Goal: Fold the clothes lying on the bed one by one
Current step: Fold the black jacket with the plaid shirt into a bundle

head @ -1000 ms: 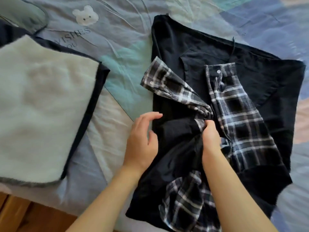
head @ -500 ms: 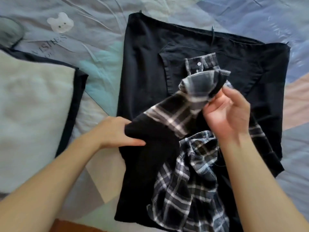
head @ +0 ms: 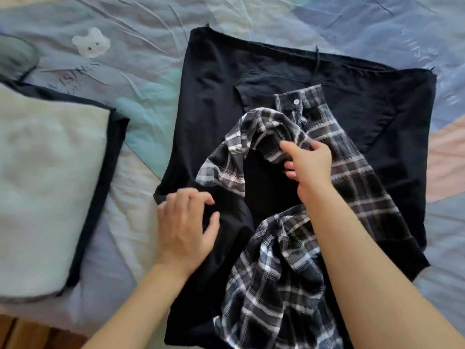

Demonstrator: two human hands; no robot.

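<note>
Shirt [head: 297,248] looks light, floppy; right hand [head: 308,162] pinches plaid sleeve [head: 256,129], left hand [head: 185,222] lies loosely curled on black panel. Grab cuff next.

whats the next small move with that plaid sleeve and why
Probably draw the plaid sleeve across and lay it flat. The right hand pinches its bunched fabric, which arches in a loop over the black garment, while the left hand rests on the black cloth, steadying it.

Two bare forearms are showing from the bottom of the frame; the left hand [head: 185,226] and right hand [head: 308,163] are wearing no sleeves, gloves or jewellery.
</note>
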